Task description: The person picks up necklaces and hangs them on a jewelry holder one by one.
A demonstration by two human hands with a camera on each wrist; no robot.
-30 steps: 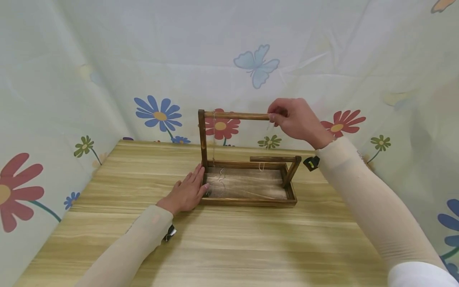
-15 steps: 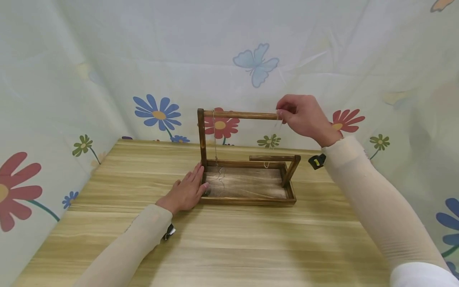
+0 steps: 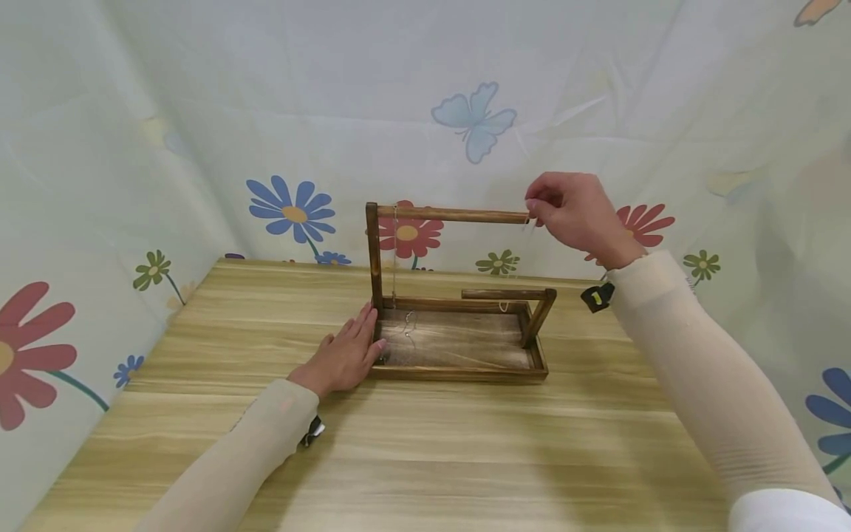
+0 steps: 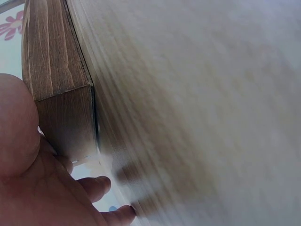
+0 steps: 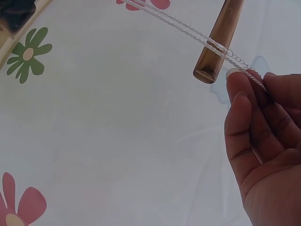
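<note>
Floral sheeting [image 3: 199, 111] backs a wooden table [image 3: 425, 458] carrying the wooden stand [image 3: 459, 347]. At the free end of the stand's top bar [image 5: 220, 35], the right hand [image 3: 575, 214] pinches a thin silver chain [image 5: 188, 28] draped over that bar. Judged light, limp and easily snagged or kinked, the chain is best held near its end between fingertips [image 5: 237, 77]. It is fine-linked and bright. The left hand [image 3: 346, 355], fingers extended, presses flat against the stand's left base edge.
</note>
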